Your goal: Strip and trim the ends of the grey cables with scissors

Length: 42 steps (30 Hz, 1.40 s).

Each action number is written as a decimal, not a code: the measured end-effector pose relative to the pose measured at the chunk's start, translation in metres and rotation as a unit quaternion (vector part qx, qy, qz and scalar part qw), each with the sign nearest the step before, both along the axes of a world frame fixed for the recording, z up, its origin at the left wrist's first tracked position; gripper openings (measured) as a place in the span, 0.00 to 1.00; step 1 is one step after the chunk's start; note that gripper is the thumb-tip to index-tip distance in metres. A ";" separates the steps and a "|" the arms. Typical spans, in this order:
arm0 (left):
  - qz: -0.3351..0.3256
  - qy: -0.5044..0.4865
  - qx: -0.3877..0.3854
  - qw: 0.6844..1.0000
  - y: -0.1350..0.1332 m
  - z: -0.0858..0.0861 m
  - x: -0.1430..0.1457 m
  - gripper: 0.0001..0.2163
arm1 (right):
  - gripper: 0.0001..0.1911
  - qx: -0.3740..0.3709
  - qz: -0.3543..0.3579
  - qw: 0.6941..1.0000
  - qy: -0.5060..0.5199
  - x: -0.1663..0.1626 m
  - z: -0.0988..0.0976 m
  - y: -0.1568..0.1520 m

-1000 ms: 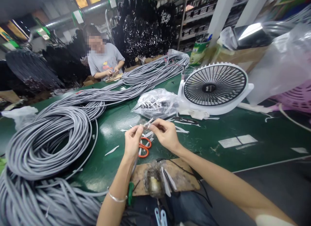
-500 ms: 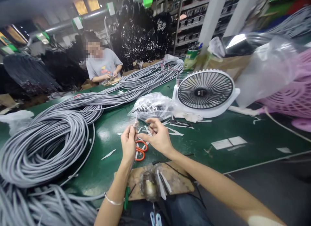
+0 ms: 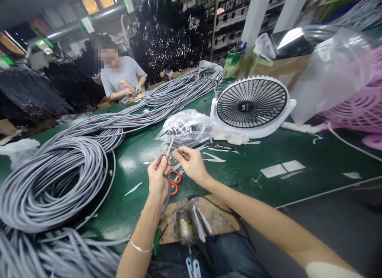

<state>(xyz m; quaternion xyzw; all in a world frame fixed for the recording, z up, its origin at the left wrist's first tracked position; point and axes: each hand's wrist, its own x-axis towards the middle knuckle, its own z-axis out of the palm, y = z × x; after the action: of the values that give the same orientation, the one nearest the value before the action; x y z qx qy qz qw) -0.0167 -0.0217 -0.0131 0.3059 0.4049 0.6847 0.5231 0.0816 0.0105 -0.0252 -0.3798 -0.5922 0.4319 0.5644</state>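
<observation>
My left hand [image 3: 158,176] is closed around a grey cable [image 3: 167,199], whose pale end sticks up past the thumb and whose length runs down along the wrist. My right hand [image 3: 192,164] pinches at the cable's end, close to the left fingertips; what exactly lies between its fingers is too small to make out. Orange-handled scissors [image 3: 176,186] lie on the green table [image 3: 238,178] just below the hands, partly covered. Beyond the fingers rests a clear plastic bag [image 3: 186,126] of small dark and white pieces.
Coiled grey cable [image 3: 20,194] covers the left side. A white fan [image 3: 250,128] stands behind the right hand, near black tweezers [image 3: 222,147] and white strips [image 3: 215,157]. A wooden board [image 3: 221,220] at the front edge bears a grimy device [image 3: 185,228]. Across the table sits a person [image 3: 123,77].
My right hand has moved in towards the left, its fingers closing from a spread pose to a pinch at the cable's end. The cable now shows more clearly above and below my left hand.
</observation>
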 end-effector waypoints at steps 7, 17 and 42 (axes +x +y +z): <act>-0.028 -0.009 0.009 1.000 -0.002 0.003 -0.004 0.17 | 0.21 -0.136 0.017 0.984 0.117 0.001 -0.005 0.016; 0.095 0.331 0.062 0.937 -0.007 0.006 -0.017 0.05 | 0.05 0.252 -0.231 0.935 -0.091 0.026 0.014 -0.007; 0.193 0.587 0.302 0.726 -0.019 0.002 -0.023 0.10 | 0.06 0.465 -0.243 0.801 -0.288 0.026 0.010 -0.018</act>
<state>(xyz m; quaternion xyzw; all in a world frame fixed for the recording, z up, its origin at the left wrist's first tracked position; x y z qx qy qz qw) -0.0395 -0.0406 -0.0115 0.7039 0.4529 0.5409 -0.0829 0.1077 -0.0072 -0.0148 -0.3097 -0.7457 -0.1762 0.5630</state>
